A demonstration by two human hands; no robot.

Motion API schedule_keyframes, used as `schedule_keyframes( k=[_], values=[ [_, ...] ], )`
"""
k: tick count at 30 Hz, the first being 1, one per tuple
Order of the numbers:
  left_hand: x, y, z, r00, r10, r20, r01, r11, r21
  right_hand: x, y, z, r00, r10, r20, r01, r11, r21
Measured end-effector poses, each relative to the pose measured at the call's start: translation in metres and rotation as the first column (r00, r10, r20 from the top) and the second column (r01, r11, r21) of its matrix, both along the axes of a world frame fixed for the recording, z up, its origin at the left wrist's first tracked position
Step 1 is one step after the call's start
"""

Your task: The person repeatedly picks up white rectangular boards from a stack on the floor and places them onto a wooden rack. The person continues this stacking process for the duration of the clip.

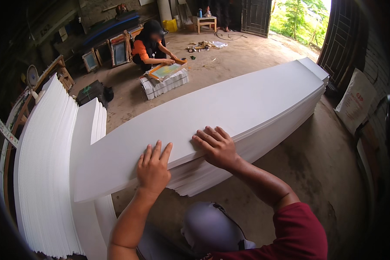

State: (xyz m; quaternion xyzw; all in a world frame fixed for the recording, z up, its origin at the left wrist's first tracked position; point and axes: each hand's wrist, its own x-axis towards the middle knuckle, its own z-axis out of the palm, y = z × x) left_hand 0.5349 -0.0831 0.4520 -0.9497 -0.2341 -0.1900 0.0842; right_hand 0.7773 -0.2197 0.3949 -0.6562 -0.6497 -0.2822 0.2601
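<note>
Left hand (153, 167), right hand (215, 146), flat on sheet stack (247, 104)

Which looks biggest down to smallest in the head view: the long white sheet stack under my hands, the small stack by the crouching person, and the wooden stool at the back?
1. Long white sheet stack
2. Small stack
3. Wooden stool

The last two sit farther from the camera, so their true sizes are unsure.

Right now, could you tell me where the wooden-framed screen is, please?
In the head view it lies upper left of centre, on a small stack of white sheets on the floor; the wooden-framed screen is under a crouching co-worker's hand.
</note>
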Motion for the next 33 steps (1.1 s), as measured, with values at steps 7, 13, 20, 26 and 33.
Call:
schedule_keyframes(
  k=[7,13,20,26,33],
  values=[
    [-0.036,0.02,-0.002,0.995,-0.037,-0.09,0.036,0.999,-0.007,0.068,-0.061,0.01,0.987,-0.059,-0.147,0.033,0.985,-0.172],
    [-0.059,0.027,-0.004,0.999,0.026,-0.047,-0.027,1.0,-0.011,0.116,-0.092,0.022,0.974,-0.223,0.032,0.225,0.958,-0.177],
    [-0.069,0.035,-0.02,0.999,0.024,-0.028,-0.026,0.997,-0.066,0.127,-0.09,0.028,0.993,-0.111,-0.042,0.098,0.964,-0.249],
    [-0.072,0.034,-0.011,0.995,-0.008,-0.101,0.006,1.0,-0.024,0.127,-0.093,0.022,0.953,-0.297,0.06,0.302,0.913,-0.274],
    [-0.111,0.008,0.014,0.983,-0.008,-0.186,-0.016,0.992,-0.129,0.103,-0.075,0.014,0.927,-0.372,-0.043,0.36,0.918,-0.166]
  ],
)
